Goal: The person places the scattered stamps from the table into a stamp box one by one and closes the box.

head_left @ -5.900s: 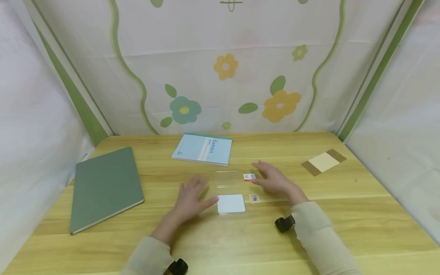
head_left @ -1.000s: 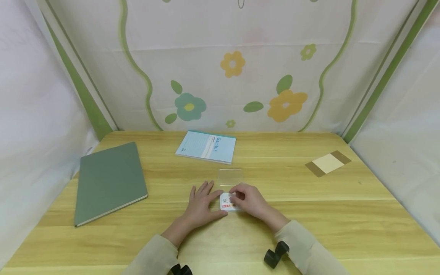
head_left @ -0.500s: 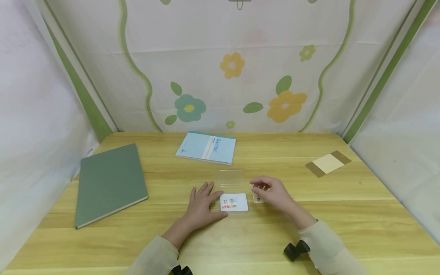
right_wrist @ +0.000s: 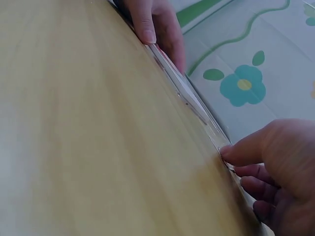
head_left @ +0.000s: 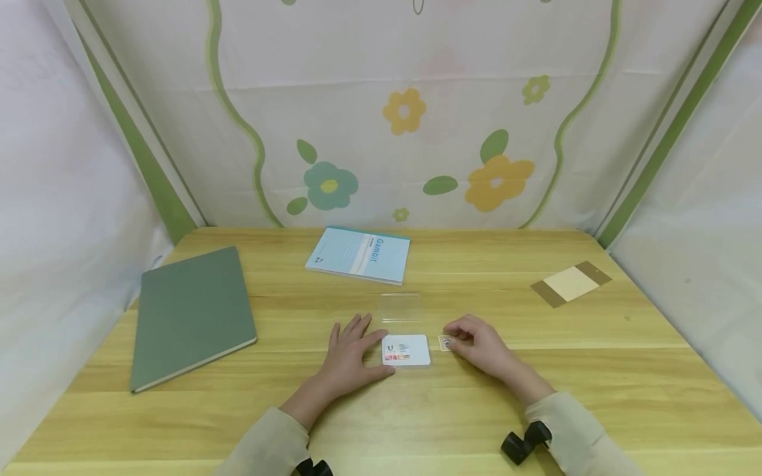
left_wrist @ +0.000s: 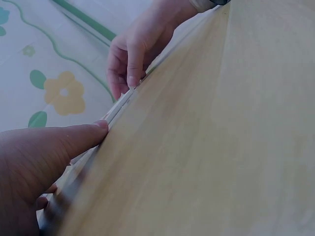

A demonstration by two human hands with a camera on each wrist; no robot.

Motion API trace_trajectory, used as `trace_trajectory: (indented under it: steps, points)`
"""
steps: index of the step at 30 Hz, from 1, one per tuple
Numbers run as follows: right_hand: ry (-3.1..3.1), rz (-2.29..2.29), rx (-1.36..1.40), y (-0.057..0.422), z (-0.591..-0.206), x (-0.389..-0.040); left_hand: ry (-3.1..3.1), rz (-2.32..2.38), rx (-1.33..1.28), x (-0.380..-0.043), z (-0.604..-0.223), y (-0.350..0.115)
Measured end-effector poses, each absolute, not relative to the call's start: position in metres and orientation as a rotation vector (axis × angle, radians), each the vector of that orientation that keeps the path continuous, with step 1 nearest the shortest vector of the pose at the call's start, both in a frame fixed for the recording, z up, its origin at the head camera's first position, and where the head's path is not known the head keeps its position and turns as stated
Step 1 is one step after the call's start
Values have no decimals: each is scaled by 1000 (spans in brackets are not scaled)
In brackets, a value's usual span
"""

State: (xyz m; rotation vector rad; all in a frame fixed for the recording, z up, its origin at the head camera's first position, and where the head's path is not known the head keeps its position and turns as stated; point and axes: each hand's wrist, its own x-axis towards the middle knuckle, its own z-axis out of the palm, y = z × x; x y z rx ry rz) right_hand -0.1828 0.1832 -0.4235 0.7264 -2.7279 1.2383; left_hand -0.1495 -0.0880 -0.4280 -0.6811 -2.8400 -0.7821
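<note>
A white card (head_left: 419, 350) lies in a shallow clear plastic case, with a small label (head_left: 397, 352) with red print on its left half. My left hand (head_left: 348, 360) lies with spread fingers at the case's left end, index fingertip at the far corner and thumb at the near one. To the right, my right hand (head_left: 483, 345) has curled fingers, thumb and index fingertip at the right edge of a small square sticker (head_left: 443, 342) with a dark round print. In the right wrist view the right thumb (right_wrist: 241, 150) touches a thin edge on the table.
A clear plastic lid (head_left: 401, 307) lies just beyond the card. Farther back is a light blue notebook (head_left: 357, 256). A green hardcover book (head_left: 193, 320) lies at the left, and a brown-and-cream card (head_left: 570, 284) at the back right. Fabric walls enclose the wooden table (head_left: 381, 423).
The label, earlier beside the clear lid, now lies on the white card. My right hand has left the label and moved right to the square sticker. The left hand has stayed put over the last second.
</note>
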Motion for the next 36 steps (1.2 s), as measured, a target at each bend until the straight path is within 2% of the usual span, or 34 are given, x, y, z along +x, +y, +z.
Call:
trace_trajectory:
  steps: [36]
  points:
    - [-2823, 1135, 719, 179, -420, -180, -2848, -779, -683, -150, -427, -88]
